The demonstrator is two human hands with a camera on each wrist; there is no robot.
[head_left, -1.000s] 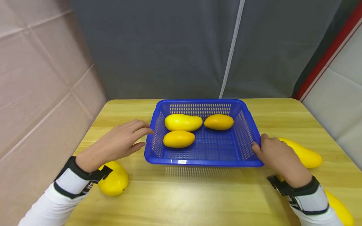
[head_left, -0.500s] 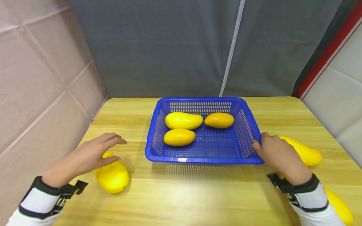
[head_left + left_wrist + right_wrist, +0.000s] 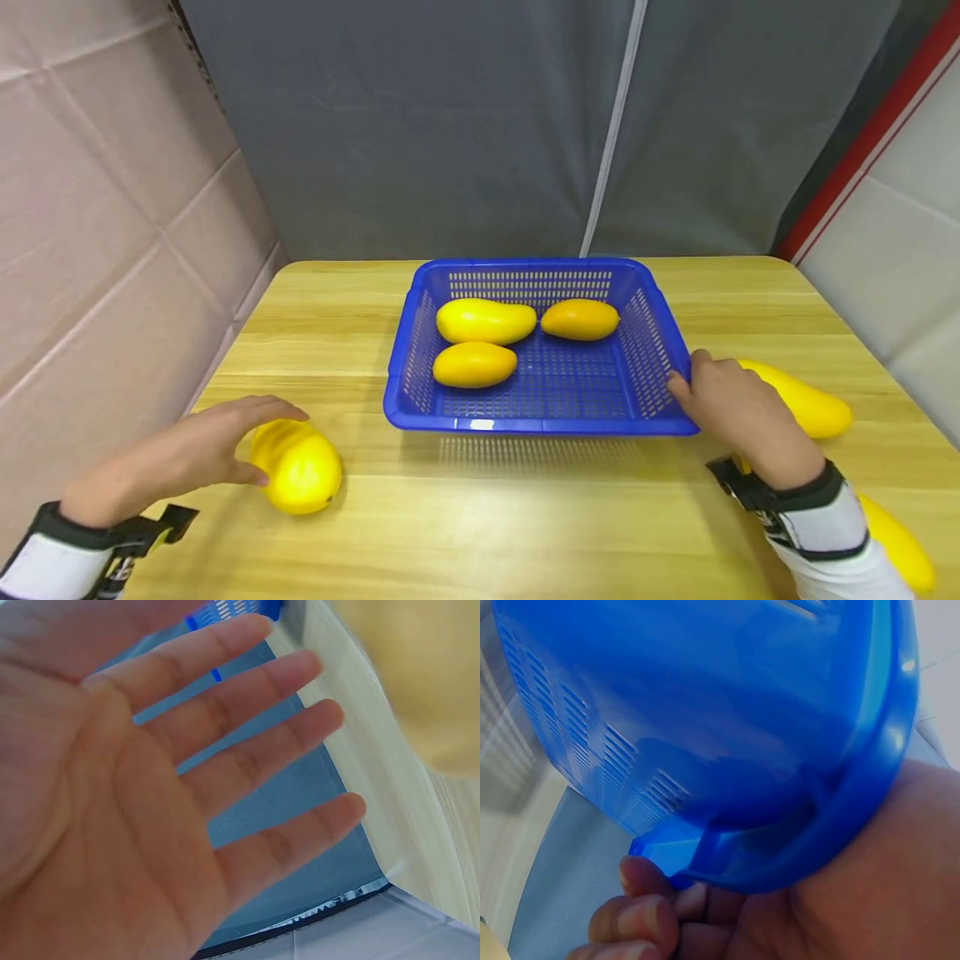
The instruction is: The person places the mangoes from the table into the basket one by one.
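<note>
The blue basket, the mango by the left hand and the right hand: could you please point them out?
blue basket (image 3: 543, 427), head view, front rim.
mango (image 3: 303, 471), head view, its middle.
right hand (image 3: 731, 408), head view, its back.

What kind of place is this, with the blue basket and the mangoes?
Probably a staged recording booth, not a kitchen: a bare wooden table boxed in by a grey curtain and padded wall panels, holding only a blue basket and mangoes.

Left hand (image 3: 197, 454) flat, right hand (image 3: 731, 404) curled
</note>
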